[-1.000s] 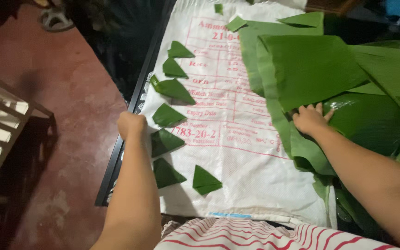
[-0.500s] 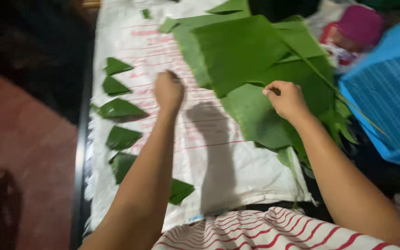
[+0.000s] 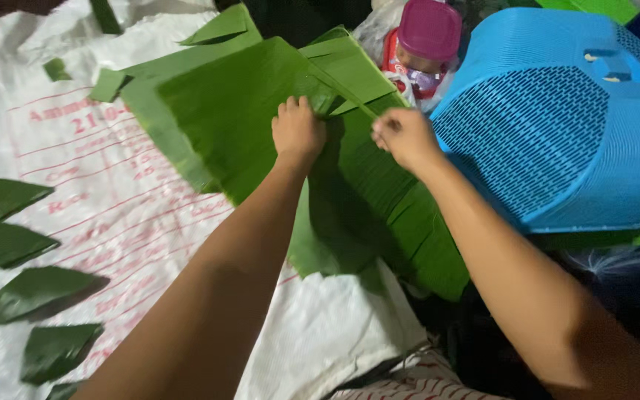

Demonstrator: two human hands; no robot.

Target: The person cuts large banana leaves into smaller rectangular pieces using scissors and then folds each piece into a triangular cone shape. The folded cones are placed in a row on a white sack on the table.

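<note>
Banana leaf under left hand; right hand seemingly pinching edge.
</note>
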